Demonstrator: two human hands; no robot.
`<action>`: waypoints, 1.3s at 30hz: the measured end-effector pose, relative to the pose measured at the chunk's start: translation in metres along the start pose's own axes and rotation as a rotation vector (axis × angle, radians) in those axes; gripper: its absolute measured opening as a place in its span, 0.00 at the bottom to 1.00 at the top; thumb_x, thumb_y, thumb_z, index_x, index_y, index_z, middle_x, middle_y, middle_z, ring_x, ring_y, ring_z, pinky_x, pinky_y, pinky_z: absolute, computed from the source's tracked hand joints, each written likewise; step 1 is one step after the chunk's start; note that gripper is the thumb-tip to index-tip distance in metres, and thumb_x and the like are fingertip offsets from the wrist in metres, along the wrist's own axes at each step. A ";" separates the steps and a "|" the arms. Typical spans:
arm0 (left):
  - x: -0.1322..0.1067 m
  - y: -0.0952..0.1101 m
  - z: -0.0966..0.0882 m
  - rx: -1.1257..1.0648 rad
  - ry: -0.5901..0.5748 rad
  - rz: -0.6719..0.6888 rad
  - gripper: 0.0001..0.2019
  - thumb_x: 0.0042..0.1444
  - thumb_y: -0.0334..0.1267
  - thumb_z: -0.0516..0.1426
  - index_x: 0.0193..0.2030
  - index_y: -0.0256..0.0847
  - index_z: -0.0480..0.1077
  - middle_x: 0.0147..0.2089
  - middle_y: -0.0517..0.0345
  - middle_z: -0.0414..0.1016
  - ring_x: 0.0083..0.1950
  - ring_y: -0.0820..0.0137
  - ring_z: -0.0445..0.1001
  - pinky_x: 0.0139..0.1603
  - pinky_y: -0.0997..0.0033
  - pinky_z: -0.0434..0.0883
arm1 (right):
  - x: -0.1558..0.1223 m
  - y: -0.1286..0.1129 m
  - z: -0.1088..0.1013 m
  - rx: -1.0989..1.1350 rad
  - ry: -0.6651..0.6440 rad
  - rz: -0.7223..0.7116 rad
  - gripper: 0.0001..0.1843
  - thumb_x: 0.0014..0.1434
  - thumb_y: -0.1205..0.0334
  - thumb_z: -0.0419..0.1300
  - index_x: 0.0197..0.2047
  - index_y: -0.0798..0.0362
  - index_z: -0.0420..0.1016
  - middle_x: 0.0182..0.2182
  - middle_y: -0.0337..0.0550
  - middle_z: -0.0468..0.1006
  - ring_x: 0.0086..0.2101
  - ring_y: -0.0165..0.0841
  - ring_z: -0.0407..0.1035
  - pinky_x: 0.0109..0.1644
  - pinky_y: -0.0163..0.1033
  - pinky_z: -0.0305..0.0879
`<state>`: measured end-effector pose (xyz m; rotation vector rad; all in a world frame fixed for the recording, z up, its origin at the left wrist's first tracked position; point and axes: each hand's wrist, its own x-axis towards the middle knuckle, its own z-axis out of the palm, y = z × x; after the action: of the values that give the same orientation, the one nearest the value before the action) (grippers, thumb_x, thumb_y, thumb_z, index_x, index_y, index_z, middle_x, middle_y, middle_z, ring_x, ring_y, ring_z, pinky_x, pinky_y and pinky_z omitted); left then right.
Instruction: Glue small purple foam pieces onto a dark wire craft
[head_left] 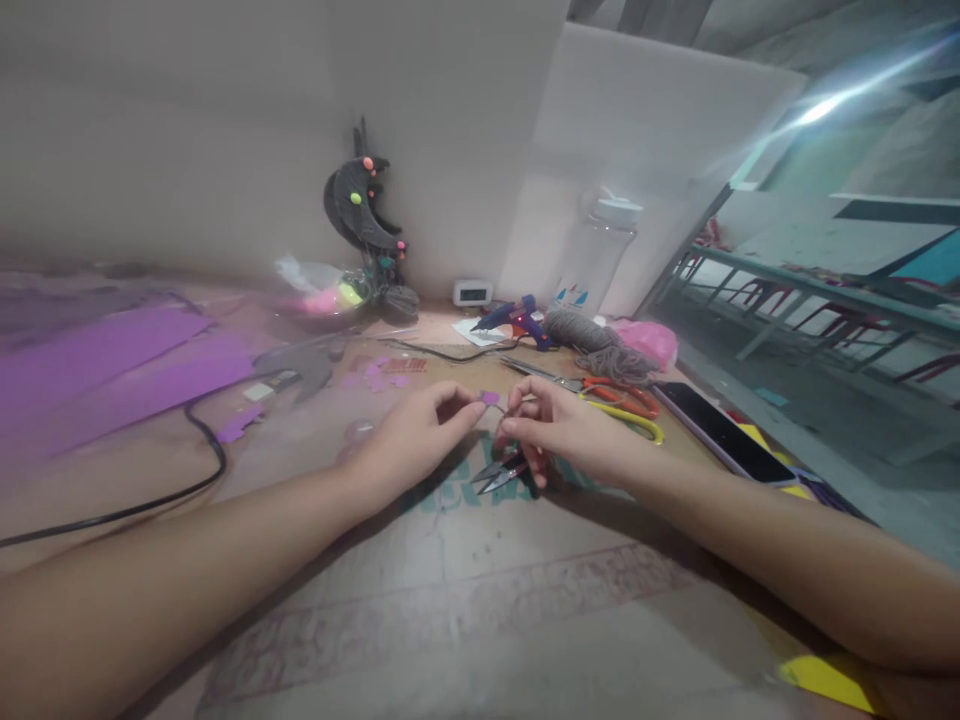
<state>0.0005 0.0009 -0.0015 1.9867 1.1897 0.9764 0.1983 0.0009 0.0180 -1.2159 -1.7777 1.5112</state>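
Observation:
Near the middle of the board, my left hand (420,430) pinches a small purple piece (490,398) at its fingertips. A thin dark strand runs from beside that piece toward my right hand (551,425), whose thumb and index finger are closed near it. Under the curled lower fingers of my right hand are small thread snips (499,474), blades pointing left; their handle is mostly hidden by the hand. Small purple scraps (386,374) lie beyond my left hand. Past my right hand are scissors (540,372) and orange-and-yellow handles (619,400).
A blue glue gun (517,318), grey yarn (581,330), a small digital clock (472,293) and a clear bottle (596,255) stand behind. A dark crescent ornament (349,205) leans at the wall. Purple sheets (150,385) and a black cable (214,440) lie left, a phone (724,430) right.

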 end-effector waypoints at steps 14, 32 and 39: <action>0.000 0.001 0.000 0.058 -0.084 -0.002 0.13 0.60 0.46 0.52 0.34 0.40 0.73 0.32 0.59 0.75 0.34 0.68 0.70 0.34 0.71 0.62 | 0.003 0.005 -0.009 -0.874 0.406 -0.716 0.07 0.62 0.61 0.59 0.34 0.55 0.74 0.26 0.40 0.73 0.27 0.28 0.64 0.32 0.33 0.59; -0.002 0.000 0.002 0.020 -0.185 0.052 0.11 0.60 0.42 0.51 0.32 0.40 0.71 0.31 0.61 0.74 0.32 0.71 0.69 0.33 0.73 0.62 | 0.005 0.011 -0.005 -0.765 0.421 -0.633 0.09 0.61 0.61 0.60 0.30 0.54 0.74 0.24 0.38 0.75 0.25 0.26 0.65 0.30 0.31 0.59; -0.001 -0.001 0.002 0.008 -0.200 0.061 0.13 0.60 0.43 0.51 0.32 0.40 0.71 0.30 0.60 0.73 0.32 0.71 0.68 0.32 0.72 0.62 | 0.008 0.013 -0.003 -0.659 0.369 -0.502 0.10 0.61 0.60 0.59 0.31 0.55 0.76 0.24 0.37 0.76 0.25 0.26 0.67 0.30 0.30 0.60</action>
<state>0.0019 0.0000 -0.0034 2.0833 1.0304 0.7820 0.2014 0.0088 0.0052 -1.1025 -2.1593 0.3920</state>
